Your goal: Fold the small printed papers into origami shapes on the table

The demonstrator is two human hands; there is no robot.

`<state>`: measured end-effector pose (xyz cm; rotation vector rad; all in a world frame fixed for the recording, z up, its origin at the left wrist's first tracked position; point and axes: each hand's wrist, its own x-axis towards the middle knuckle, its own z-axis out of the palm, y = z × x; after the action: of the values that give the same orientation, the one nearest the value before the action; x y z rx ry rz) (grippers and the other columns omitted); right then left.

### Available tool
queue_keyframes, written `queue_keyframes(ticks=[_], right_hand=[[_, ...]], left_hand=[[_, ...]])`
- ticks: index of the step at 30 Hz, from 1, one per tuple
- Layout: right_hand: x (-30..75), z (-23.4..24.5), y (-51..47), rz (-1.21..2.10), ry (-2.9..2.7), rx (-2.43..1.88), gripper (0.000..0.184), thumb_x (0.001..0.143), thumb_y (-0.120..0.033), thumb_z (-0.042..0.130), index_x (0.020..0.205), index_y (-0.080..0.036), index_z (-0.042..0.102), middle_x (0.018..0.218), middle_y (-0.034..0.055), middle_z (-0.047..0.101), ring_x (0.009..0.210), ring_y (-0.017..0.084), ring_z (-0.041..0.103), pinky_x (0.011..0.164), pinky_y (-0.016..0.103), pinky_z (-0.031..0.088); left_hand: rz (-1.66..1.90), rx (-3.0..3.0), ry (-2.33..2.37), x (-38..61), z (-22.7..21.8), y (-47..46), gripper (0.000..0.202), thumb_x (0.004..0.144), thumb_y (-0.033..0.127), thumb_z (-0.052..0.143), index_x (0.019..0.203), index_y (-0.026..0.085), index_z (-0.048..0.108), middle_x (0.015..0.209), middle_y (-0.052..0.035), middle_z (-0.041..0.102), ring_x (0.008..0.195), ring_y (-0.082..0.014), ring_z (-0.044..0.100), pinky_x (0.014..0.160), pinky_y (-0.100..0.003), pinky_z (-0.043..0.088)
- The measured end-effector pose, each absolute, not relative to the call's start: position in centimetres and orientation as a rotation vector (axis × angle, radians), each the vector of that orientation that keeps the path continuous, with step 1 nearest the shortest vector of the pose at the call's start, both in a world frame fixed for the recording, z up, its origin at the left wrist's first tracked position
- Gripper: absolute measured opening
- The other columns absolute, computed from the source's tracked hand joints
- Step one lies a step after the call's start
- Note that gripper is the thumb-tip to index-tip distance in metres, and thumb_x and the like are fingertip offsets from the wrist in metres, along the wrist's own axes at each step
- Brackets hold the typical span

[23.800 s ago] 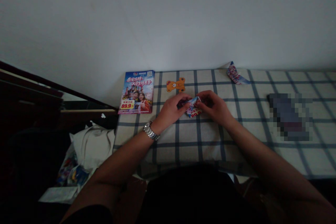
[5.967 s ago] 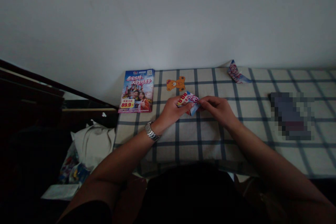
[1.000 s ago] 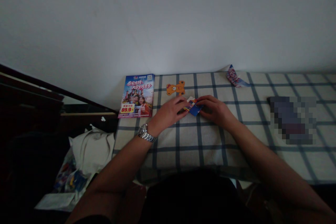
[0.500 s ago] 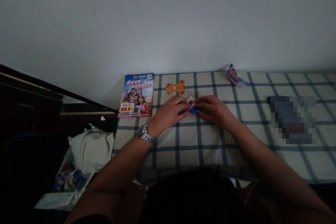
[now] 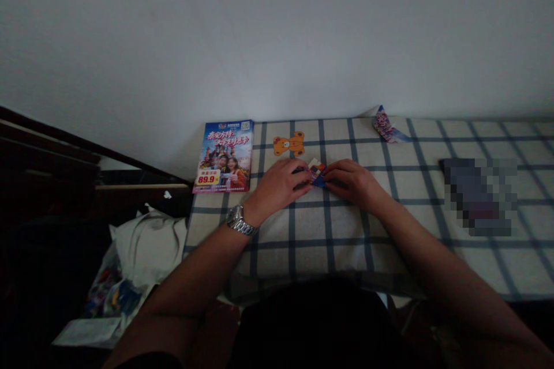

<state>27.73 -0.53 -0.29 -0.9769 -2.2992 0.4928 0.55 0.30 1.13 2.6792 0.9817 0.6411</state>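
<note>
Paper [image 5: 318, 170], folded, over checked cloth [image 5: 309, 225], pinched at nine o'clock by left hand [image 5: 280, 183] and three by right hand [image 5: 357, 183], presumably against springing open, with second folded piece [image 5: 385, 127] at two o'clock, likely parked aside.

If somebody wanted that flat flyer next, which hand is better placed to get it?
Probably the left hand: it is nearer the flyer, which lies on that side, while the right hand is beyond the folded paper. Both hands hold that paper, so the left might need to let go first.
</note>
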Motion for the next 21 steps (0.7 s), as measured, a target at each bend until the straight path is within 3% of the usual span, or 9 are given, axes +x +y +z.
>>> queue_keyframes(ticks=[12, 21], right_hand=[[27.4, 0.0, -0.9, 0.509, -2.288, -1.053, 0.019, 0.106, -0.035, 0.061, 0.116, -0.027, 0.075, 0.108, 0.01, 0.077, 0.101, 0.029, 0.071, 0.09, 0.046, 0.059], [26.3, 0.1, -1.1, 0.535, -2.095, -1.283, 0.015, 0.104, -0.039, 0.066, 0.112, -0.028, 0.073, 0.099, 0.0051, 0.08, 0.089, 0.026, 0.075, 0.079, 0.041, 0.059]], left_hand=[[0.658, 2.648, 1.016, 0.7, 0.8, 0.3, 0.015, 0.106, 0.035, 0.066, 0.108, 0.025, 0.077, 0.113, -0.0034, 0.074, 0.104, -0.0227, 0.066, 0.094, -0.043, 0.049], [0.717, 2.537, 1.167, 1.4, 0.8, 0.2, 0.019, 0.108, 0.037, 0.063, 0.117, 0.023, 0.072, 0.107, -0.0053, 0.076, 0.102, -0.0243, 0.07, 0.092, -0.042, 0.051]])
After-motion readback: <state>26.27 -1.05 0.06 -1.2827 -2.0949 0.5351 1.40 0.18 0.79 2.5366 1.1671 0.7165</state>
